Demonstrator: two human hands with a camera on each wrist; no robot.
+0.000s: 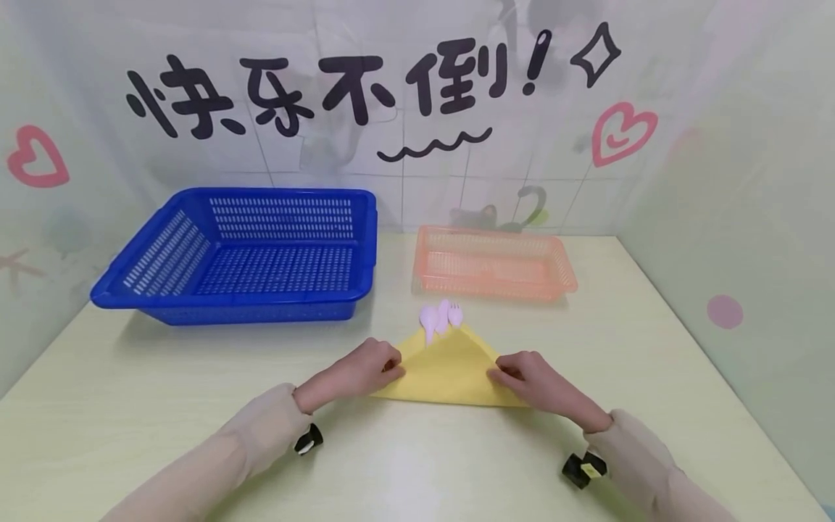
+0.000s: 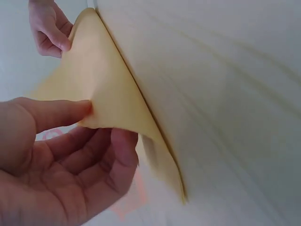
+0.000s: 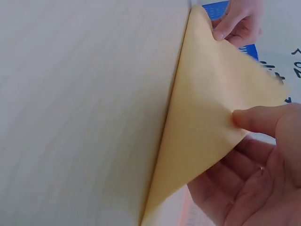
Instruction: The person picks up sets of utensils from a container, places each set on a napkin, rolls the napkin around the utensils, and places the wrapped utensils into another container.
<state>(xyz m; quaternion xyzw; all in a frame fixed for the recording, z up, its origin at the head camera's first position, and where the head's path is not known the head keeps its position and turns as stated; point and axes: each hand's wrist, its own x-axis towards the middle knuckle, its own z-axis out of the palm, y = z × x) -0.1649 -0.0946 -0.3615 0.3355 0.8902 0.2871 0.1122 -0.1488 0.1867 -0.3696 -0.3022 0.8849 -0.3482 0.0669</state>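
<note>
A yellow napkin [image 1: 451,373] lies on the table, folded into a triangle with its long edge toward me. Out of its top poke a pink spoon [image 1: 428,317], a pink knife [image 1: 442,317] and a pink fork [image 1: 455,315]; their lower parts are hidden under the fold. My left hand [image 1: 367,367] pinches the left slanting edge between thumb and fingers. On the opposite edge, my right hand [image 1: 536,378] pinches the same way. In the left wrist view, the napkin's upper layer [image 2: 103,80] is raised where the fingers grip it.
Behind and to the left stands a large blue basket [image 1: 261,310] with slotted walls. A smaller pink basket [image 1: 496,291] sits behind the cutlery. A printed curtain [image 1: 404,94] closes off the back, and the light tabletop [image 1: 404,464] stretches toward me.
</note>
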